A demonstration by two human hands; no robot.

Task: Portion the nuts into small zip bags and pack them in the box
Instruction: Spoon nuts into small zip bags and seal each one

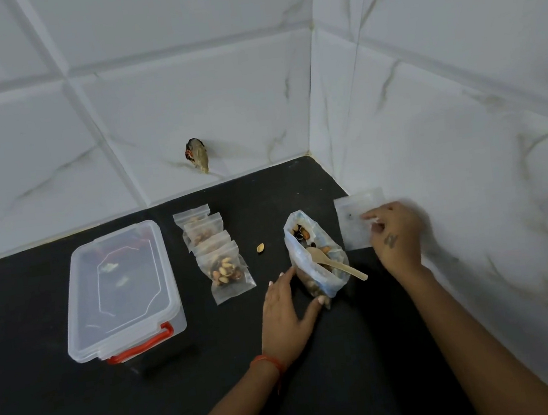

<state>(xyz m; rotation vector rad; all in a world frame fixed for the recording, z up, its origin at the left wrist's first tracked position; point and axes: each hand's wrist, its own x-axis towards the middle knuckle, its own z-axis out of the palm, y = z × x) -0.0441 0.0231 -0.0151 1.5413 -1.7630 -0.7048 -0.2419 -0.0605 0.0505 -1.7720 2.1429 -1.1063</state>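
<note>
The supply bag of nuts [317, 264] stands open near the centre of the black counter [46, 390], with a wooden spoon [333, 262] resting in its mouth, handle pointing toward 4 o'clock. The left hand [287, 316] lies open against the bag's lower left side, fingers extended and thumb touching its base; it steadies the bag but does not grip it. The right hand [395, 237] is at 2 o'clock from the bag, fingers curled onto the edge of an empty zip bag [357, 219] that lies flat near the wall; motion blur prevents confirming whether the pinch is closed.

At 9 o'clock from the supply bag, a row of filled zip bags [218, 255] overlaps on the counter. Farther toward 9 o'clock sits the lidded box [120, 288], lid on. One loose nut [261, 248] lies between the row and the supply bag.

Risks from this state:
- The supply bag is soft and only braced from one side. Releasing the left hand may tip it and spill nuts.
- The spoon handle overhangs the rim; a knock from the right forearm may lever it out.
- The thin empty bag may slip from a fingertip hold.
- The box must be opened before packing.
</note>
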